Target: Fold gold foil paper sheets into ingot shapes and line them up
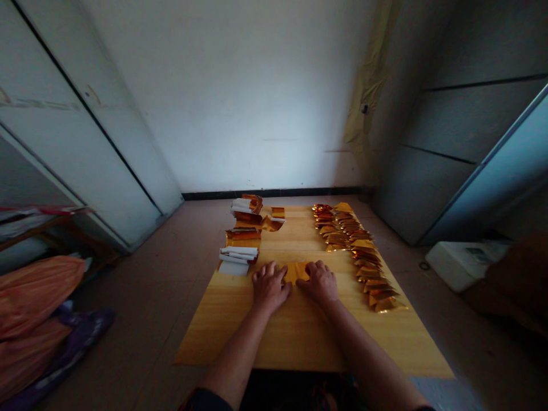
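A small sheet of gold paper (296, 273) lies flat on the wooden board in front of me, between my hands. My left hand (269, 285) has its fingers curled over the left edge of the sheet, with the thumb near the front edge. At the opposite end, my right hand (320, 282) pinches the sheet's right edge between thumb and fingers. The fingertips partly cover both ends, so any folds there are hidden.
Stacks of gold foil paper with white backs (240, 254) stand along the board's left side. Two loose foil pieces (273, 223) lie nearby. Rows of folded gold paper shapes (370, 265) line the right side of the wooden board (299, 337). A white box (456, 262) is on the floor.
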Demonstrator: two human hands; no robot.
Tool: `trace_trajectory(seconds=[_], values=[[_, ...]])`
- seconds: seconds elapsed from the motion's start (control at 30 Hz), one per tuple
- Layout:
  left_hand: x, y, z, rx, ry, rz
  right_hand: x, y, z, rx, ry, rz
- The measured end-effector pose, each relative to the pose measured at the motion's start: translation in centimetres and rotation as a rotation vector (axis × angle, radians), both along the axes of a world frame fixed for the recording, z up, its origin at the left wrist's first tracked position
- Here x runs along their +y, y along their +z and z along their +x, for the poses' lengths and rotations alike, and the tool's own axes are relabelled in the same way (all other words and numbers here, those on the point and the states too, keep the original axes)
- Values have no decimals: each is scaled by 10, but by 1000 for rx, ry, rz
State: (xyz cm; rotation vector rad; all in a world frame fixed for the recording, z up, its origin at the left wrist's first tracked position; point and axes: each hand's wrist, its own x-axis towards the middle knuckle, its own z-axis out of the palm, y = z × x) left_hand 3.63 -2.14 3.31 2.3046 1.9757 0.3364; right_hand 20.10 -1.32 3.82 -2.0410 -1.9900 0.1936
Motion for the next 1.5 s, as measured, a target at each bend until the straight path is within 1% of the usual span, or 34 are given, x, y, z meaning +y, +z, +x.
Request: trace_trajectory(seconds=[0.2,0.37,0.5,0.67,0.73,0.83,0.9,0.93,1.0,1.07,1.13,1.2,1.27,1.37,1.5], values=[[3,0,-6,28,-25,-72,6,-2,15,115,68,-82],[5,4,-10,78,-48,-134,10,-5,20,116,102,-85],[4,6,-9,88,-40,-145,11,-5,21,121,103,-94],[3,3,-10,53,-59,-95,9,-5,19,111,79,-58],[3,2,-11,43,-65,-82,9,-3,16,98,38,-50],[3,1,-12,42,-68,-84,12,2,11,84,-33,-92],[3,1,-12,46,-69,-87,15,3,8,82,-35,-110],[3,1,-12,46,-70,-87,17,2,7,93,-17,-95],[3,1,-12,42,-72,-83,20,-2,6,145,39,-4],[3,0,-13,31,-79,-70,23,-8,5,235,112,108],[2,-2,-14,17,-90,-45,26,-13,4,350,175,162],[2,-4,-15,-1,-101,-15,28,-17,3,450,210,135],[1,-5,-16,-31,-105,16,28,-18,3,484,211,75],[-1,-5,-18,-110,-103,64,26,-21,5,423,227,54],[0,-5,-18,-255,-58,98,18,-24,13,394,336,97]])
